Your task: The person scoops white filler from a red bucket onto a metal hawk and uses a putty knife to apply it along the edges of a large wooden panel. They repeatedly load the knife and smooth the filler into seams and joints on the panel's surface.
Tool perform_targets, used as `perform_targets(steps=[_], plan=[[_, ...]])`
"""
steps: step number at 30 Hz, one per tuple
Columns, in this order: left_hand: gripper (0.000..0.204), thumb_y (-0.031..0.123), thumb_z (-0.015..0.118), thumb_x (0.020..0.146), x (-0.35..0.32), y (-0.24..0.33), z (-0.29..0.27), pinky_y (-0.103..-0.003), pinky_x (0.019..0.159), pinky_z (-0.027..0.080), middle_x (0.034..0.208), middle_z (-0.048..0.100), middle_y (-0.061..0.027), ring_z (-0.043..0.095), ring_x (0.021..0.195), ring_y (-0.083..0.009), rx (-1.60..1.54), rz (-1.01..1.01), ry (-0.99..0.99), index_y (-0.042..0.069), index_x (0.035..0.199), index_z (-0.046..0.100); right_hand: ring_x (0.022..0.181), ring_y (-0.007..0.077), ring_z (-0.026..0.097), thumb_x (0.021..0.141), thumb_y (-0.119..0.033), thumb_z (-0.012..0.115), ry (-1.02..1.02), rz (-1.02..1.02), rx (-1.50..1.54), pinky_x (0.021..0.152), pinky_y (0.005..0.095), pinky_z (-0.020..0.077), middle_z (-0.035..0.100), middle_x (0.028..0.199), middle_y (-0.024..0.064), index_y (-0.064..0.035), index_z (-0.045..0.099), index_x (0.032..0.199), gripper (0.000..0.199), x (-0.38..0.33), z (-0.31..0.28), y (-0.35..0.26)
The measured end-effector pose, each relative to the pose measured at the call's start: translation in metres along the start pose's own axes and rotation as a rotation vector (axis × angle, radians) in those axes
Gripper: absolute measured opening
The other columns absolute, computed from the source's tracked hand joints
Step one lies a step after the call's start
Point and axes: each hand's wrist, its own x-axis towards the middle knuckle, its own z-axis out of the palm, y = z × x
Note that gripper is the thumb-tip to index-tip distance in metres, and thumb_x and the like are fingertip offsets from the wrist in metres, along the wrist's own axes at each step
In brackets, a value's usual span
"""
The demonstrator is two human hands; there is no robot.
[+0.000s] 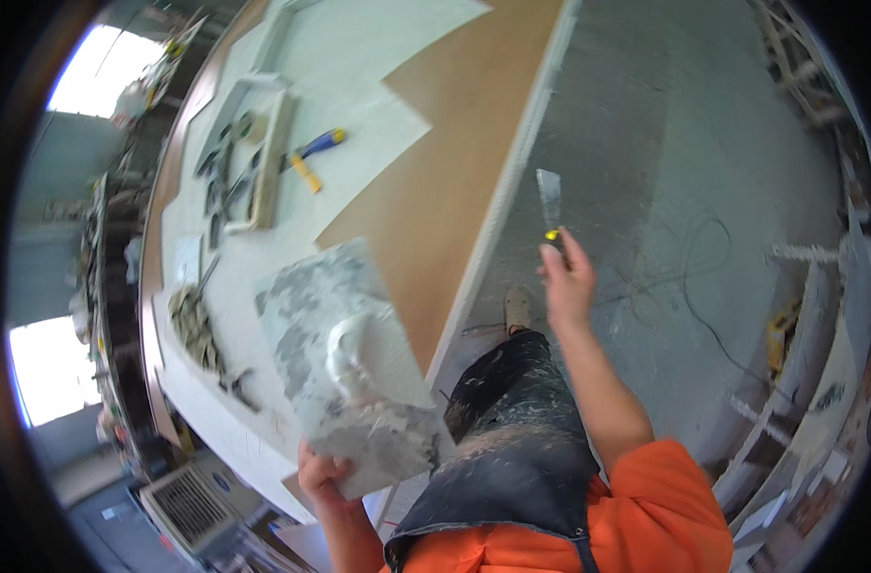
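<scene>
My left hand point(323, 475) grips a plaster-laden board point(349, 358), its filler mound point(357, 355) lying left of the upright putty knife point(551, 208) clamped in my right hand point(567, 282).

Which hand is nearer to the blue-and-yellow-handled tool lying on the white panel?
Left. The left hand grips the mortar board at the table's near edge, below the blue-and-yellow-handled tool. The right hand holds a putty knife over the floor, beyond the table edge.

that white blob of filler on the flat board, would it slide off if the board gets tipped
The filler probably clings: it stands heaped as a soft mound, so it looks pasty. The board, gripped at one corner by the left hand, already tilts, yet the mound sits mid-board. A steep tip might slump it.
</scene>
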Motion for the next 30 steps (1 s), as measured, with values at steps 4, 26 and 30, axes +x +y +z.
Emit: perform_targets(steps=[4, 26, 30], plan=[[0.066, 0.007, 0.054, 0.064, 0.007, 0.013, 0.002, -0.034, 0.084, 0.054, 0.111, 0.069, -0.0155, 0.066, 0.094, -0.0256, -0.041, -0.025, -0.103, -0.009, 0.127, 0.058, 0.079, 0.0147, 0.065, 0.089, -0.015, 0.073, -0.673, -0.198, -0.333, 0.070, 0.0306, 0.0519, 0.072, 0.102, 0.0037, -0.0057, 0.066, 0.133, 0.045, -0.074, -0.017, -0.092], [0.070, 0.009, 0.055, 0.067, -0.029, -0.013, -0.139, -0.048, 0.103, 0.050, 0.126, 0.063, -0.0197, 0.061, 0.115, -0.0372, -0.376, 0.090, -0.312, -0.003, 0.136, 0.052, 0.070, 0.0171, 0.067, 0.090, -0.016, 0.067, -0.563, -0.228, -0.641, 0.058, 0.0317, 0.0519, 0.074, 0.097, 0.0101, -0.0074, 0.066, 0.128, 0.039, -0.200, -0.046, -0.087], [0.070, 0.007, 0.060, 0.068, -0.037, -0.012, -0.151, -0.049, 0.101, 0.051, 0.124, 0.063, -0.0203, 0.062, 0.113, -0.0378, -0.342, 0.064, -0.212, -0.004, 0.136, 0.051, 0.069, 0.0114, 0.064, 0.095, -0.016, 0.067, -0.443, 0.016, 0.053, 0.054, 0.0252, 0.0483, 0.072, 0.096, 0.0081, -0.0019, 0.061, 0.131, 0.039, -0.130, -0.043, -0.054]])
